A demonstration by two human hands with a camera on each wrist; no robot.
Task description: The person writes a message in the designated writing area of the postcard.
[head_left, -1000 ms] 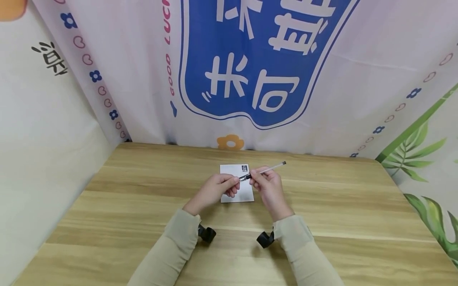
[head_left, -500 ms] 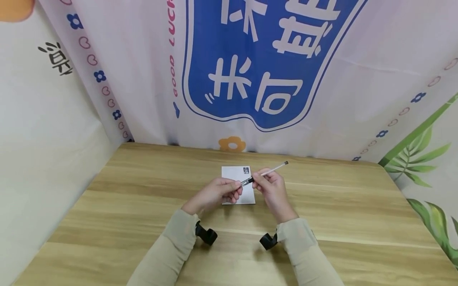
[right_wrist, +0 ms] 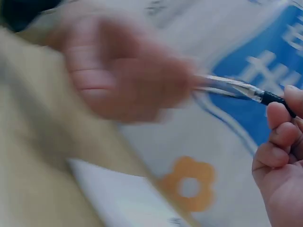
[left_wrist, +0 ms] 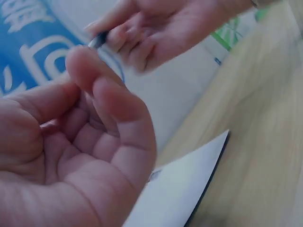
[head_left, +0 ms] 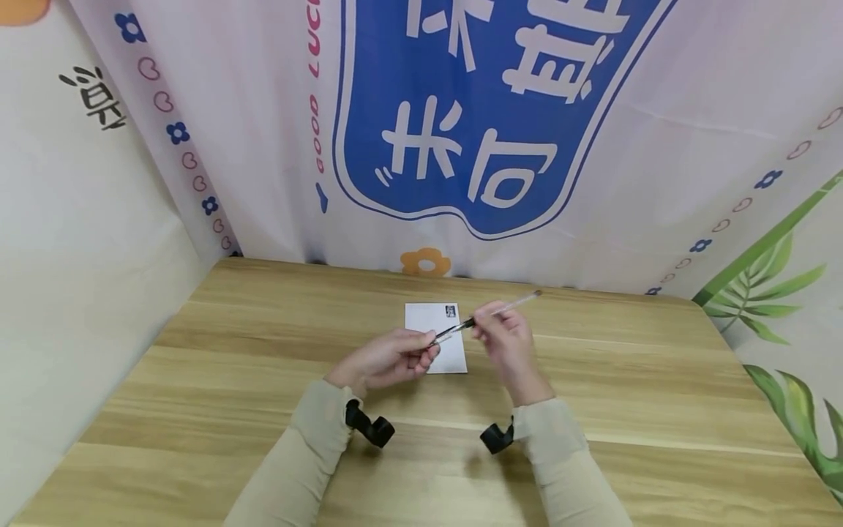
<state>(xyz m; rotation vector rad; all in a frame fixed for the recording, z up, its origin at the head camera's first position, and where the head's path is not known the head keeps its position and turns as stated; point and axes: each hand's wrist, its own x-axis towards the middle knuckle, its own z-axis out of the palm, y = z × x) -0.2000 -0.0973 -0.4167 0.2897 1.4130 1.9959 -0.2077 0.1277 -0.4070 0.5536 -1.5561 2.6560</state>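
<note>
Above the table, a slim pen (head_left: 469, 323) with a clear barrel and black grip section slants between both hands. My right hand (head_left: 508, 345) pinches it at the black grip, with the clear barrel sticking out up and to the right. Thumb and fingertips of my left hand (head_left: 395, 359) pinch the other end, at the clear cap (head_left: 443, 337). In the right wrist view the pen's pale conical tip (right_wrist: 246, 89) shows beside the black grip, and the left hand is blurred. Below the hands lies a white paper rectangle (head_left: 451, 359) with a small dark printed square in its top right corner.
The wooden table (head_left: 263, 351) runs back to a hanging cloth (head_left: 276, 219) with a blue printed panel. Black wrist cameras, left (head_left: 374, 428) and right (head_left: 495, 438), sit at the sleeve cuffs. Printed cloth also hangs at both sides.
The hands have drawn slightly apart: the left shifted left, the right moved a little right and up with the pen. More of the pen shows between them now.
</note>
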